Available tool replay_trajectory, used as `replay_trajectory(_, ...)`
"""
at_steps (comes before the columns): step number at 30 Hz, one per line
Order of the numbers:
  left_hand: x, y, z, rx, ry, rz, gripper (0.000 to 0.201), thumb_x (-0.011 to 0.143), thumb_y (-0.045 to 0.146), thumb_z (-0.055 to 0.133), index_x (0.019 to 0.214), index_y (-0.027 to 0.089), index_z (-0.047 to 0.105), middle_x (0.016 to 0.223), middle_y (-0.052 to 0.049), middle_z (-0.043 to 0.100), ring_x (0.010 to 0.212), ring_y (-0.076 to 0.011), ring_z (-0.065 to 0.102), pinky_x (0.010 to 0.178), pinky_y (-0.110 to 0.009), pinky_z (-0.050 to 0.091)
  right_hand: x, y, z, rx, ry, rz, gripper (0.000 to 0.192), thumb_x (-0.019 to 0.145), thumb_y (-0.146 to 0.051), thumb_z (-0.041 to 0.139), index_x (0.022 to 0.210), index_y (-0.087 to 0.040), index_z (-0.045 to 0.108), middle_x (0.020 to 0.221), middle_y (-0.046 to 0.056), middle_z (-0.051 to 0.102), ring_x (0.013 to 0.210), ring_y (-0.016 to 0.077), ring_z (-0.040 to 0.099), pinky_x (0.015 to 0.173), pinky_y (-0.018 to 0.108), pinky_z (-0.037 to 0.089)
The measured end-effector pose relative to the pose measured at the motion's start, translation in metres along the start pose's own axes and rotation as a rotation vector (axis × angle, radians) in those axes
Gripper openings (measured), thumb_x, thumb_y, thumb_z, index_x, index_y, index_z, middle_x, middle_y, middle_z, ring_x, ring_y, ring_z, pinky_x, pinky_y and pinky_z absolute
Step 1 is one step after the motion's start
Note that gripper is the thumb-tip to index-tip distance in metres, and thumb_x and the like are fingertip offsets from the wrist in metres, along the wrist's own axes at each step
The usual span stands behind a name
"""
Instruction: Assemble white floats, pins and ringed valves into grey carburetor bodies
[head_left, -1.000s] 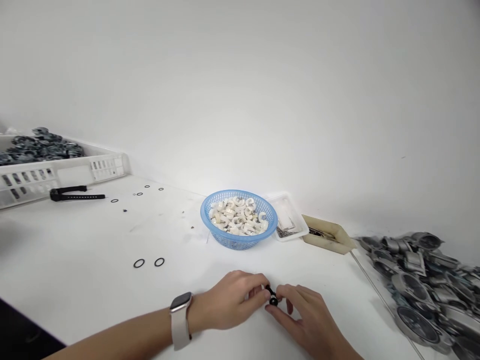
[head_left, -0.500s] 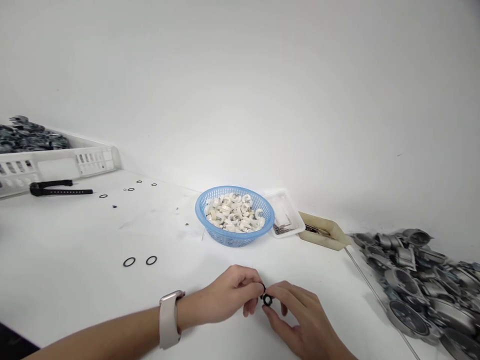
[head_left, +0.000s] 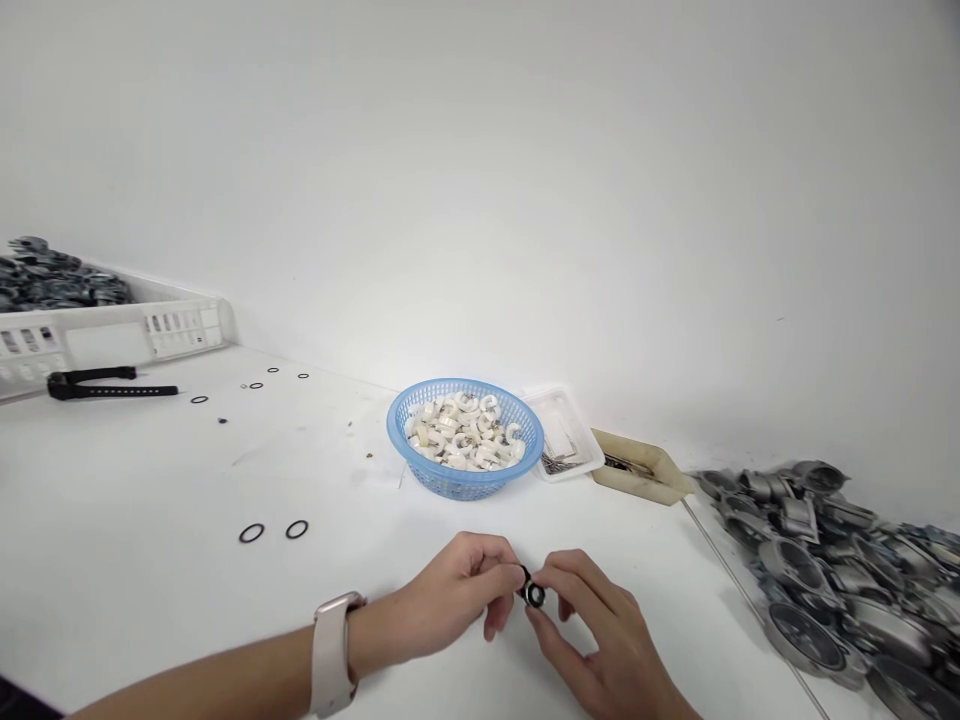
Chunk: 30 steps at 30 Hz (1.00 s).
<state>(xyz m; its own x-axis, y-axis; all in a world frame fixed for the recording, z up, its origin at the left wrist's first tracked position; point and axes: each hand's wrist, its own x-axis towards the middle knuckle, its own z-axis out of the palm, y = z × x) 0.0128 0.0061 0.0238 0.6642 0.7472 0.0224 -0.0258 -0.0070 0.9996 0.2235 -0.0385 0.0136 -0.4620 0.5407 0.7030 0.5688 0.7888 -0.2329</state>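
Observation:
A small black ring-shaped part with a pale, shiny inner rim is held between my two hands, over the white table. My left hand, with a light watch on its wrist, pinches the part's upper left side between thumb and fingers. From the right, my right hand has its thumb and index finger closed on the other side. Fingertips cover some of the part, so its full shape is hidden. To the left on the table lie two thin black rings.
Beyond my hands stands a blue basket of white curved pieces. Beside it are a white tray and a beige box. Grey metal parts are heaped at right. A white crate, black watch and small rings are at left.
The part has turned slightly between my fingers, so its round opening shows more. The whole scene has shifted a little to the left and down in the view.

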Motion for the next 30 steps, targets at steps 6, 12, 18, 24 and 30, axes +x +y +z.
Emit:
replay_trajectory(6, -0.002, -0.003, -0.001, 0.030, -0.023, -0.007, 0.022, 0.093, 0.034, 0.063, 0.081, 0.016, 0.064, 0.057, 0.003, 0.060, 0.053, -0.0112, 0.048, 0.055, -0.024, 0.036, 0.000, 0.002, 0.001, 0.016, 0.013, 0.004, 0.023, 0.092, -0.009, 0.056, 0.111, -0.021, 0.058, 0.093, 0.005, 0.065, 0.063, 0.0151, 0.056, 0.054, 0.025, 0.053)
replay_trajectory(12, 0.001, -0.006, -0.004, 0.017, -0.047, -0.022, 0.031, 0.098, 0.038, 0.057, 0.080, 0.015, 0.066, 0.056, 0.002, 0.061, 0.053, -0.0110, 0.052, 0.054, -0.023, 0.036, -0.001, 0.001, 0.001, -0.010, -0.005, -0.022, 0.028, 0.093, -0.008, 0.055, 0.117, -0.021, 0.060, 0.096, 0.006, 0.067, 0.064, 0.0150, 0.058, 0.055, 0.025, 0.053)
replay_trajectory(18, 0.001, -0.002, -0.008, -0.113, -0.131, -0.087, 0.032, 0.096, 0.043, 0.060, 0.085, 0.015, 0.069, 0.065, -0.002, 0.068, 0.053, -0.0111, 0.058, 0.051, -0.022, 0.035, -0.005, 0.001, 0.001, 0.028, 0.010, -0.015, 0.029, 0.097, -0.007, 0.052, 0.122, -0.019, 0.060, 0.101, 0.010, 0.065, 0.068, 0.0156, 0.062, 0.055, 0.025, 0.055)
replay_trajectory(24, -0.004, 0.004, -0.010, -0.236, -0.155, -0.099, 0.031, 0.093, 0.044, 0.071, 0.097, 0.014, 0.075, 0.079, -0.004, 0.069, 0.062, -0.0119, 0.062, 0.055, -0.023, 0.040, -0.004, 0.004, -0.001, 0.056, 0.039, 0.018, 0.032, 0.099, -0.007, 0.052, 0.126, -0.021, 0.061, 0.103, 0.010, 0.062, 0.068, 0.0158, 0.061, 0.055, 0.026, 0.055)
replay_trajectory(30, 0.000, -0.003, -0.011, -0.244, -0.131, -0.082, 0.035, 0.086, 0.042, 0.081, 0.108, 0.015, 0.079, 0.078, -0.003, 0.069, 0.061, -0.0108, 0.061, 0.054, -0.021, 0.040, -0.009, 0.009, 0.005, 0.062, 0.077, 0.062, 0.040, 0.100, -0.012, 0.054, 0.138, -0.022, 0.055, 0.107, 0.009, 0.066, 0.063, 0.0137, 0.062, 0.059, 0.027, 0.058)
